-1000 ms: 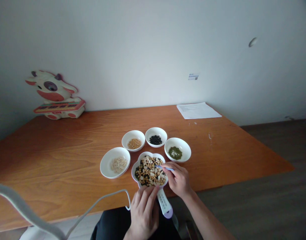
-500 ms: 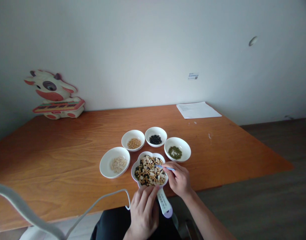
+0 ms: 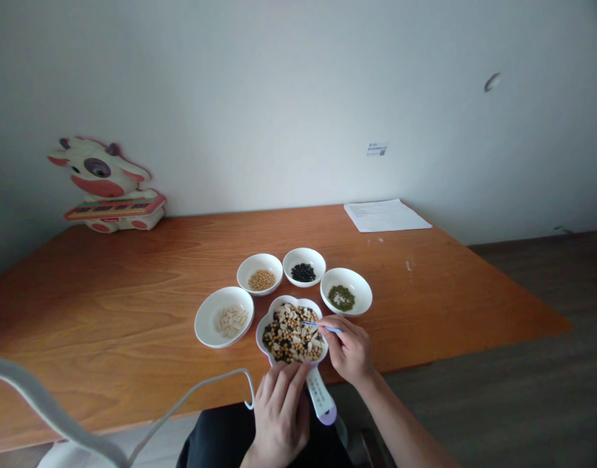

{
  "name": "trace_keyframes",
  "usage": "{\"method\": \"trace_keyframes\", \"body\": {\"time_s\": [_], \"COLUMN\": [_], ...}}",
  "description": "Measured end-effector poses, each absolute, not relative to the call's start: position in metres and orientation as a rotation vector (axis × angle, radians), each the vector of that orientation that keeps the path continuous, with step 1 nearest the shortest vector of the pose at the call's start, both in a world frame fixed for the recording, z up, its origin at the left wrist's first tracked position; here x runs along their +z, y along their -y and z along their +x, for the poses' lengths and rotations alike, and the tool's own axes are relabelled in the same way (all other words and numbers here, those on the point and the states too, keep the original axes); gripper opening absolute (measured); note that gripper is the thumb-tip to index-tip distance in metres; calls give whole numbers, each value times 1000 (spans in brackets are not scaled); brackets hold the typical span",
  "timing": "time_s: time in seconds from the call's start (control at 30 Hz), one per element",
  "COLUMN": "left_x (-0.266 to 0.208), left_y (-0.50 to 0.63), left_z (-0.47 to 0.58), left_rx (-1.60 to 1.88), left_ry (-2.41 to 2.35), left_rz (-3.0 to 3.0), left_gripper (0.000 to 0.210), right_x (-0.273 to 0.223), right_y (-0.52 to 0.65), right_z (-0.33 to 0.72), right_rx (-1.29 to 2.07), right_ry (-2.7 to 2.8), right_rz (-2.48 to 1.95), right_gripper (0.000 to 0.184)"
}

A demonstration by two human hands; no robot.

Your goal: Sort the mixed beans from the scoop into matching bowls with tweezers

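two hands unmoved: right hand [image 3: 349,349] pinching blue tweezers [image 3: 312,324], left hand [image 3: 284,406] at petal-edged scoop [image 3: 320,394], grip unclear; picking seems paused.

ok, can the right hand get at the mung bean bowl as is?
Likely yes: the mung bean bowl sits just beyond the right hand, with nothing visible between them. Its grip on the blue tweezers might hamper grasping the bowl, though.
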State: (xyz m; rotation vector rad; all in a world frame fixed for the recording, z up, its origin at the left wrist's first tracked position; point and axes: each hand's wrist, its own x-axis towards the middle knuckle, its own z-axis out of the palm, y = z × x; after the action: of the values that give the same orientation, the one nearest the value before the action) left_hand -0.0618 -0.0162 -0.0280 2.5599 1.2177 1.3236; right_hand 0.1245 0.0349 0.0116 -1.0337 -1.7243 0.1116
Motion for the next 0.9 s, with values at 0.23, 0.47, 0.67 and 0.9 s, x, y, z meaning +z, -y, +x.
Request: {"method": "trace_keyframes", "body": {"time_s": [0.23, 0.47, 0.67, 0.9], "left_x": [-27, -26, -27, -28], "left_y": [18, 17, 17, 17], "left_z": [-62, -63, -63, -62], "left_rx": [1311, 1296, 1293, 1311], "left_ry": [-1229, -1224, -1209, -1218], "left_rz": [2560, 2565, 2562, 2559], "left_gripper": [47, 49, 49, 49], "right_x": [13, 13, 5, -7], "right_y": [-32, -29, -28, -27], "right_z": [125, 137, 163, 172], "right_rx": [86, -66, -196, -145], "right_ry": [1641, 1517, 1300, 1161], "right_rz": [-1038, -1078, -1242, -1311], "right_gripper": [21, 21, 12, 13]}}
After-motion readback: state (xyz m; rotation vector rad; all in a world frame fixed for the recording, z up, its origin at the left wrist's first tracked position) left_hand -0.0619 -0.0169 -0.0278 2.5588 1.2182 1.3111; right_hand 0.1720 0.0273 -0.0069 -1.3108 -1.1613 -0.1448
